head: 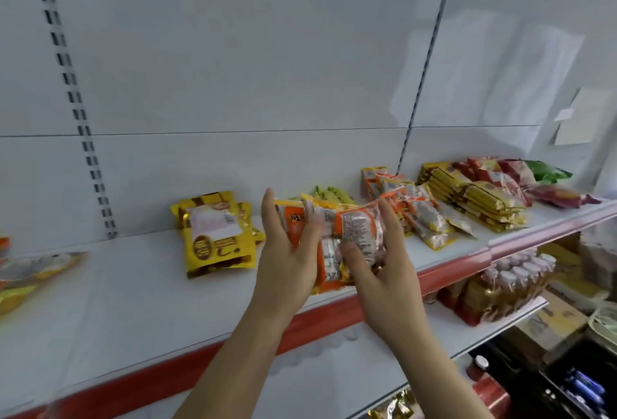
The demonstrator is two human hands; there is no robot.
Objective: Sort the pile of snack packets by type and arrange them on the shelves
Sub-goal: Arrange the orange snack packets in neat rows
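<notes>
- At centre of the frame, both hands are gripping a bunch of orange-and-white plastic snack packets (337,238), holding it just above the front edge of the white metal shelf with red front strip (133,301).
- Left hand (287,258) is pressing on the bunch's left side, fingers upright, thumb on the front of the packets.
- Right hand (384,271) is clamping the right side, thumb on the front, fingers wrapping round the far edge.
- Left of the hands, glossy yellow-and-brown foil pouches (217,235) are leaning w/ tops toward the back panel, approx. two or three overlapping.
- Behind the held bunch, pale green packets (330,193) are partly showing; can't tell how many.
- Right of centre, more orange-and-white packets (417,214) are lying in a loose pile on the shelf.
- Further right, flat yellow-and-brown striped packs (480,198) are sitting in stacks, w/ red packets (494,171) behind them and a bright green bag (547,171) at far right.
- At far left edge, blurred yellow and orange packets (30,271) are lying flat.
- In lower right, bottles w/ pale caps (514,271) are standing on the lower shelf (384,351).
</notes>
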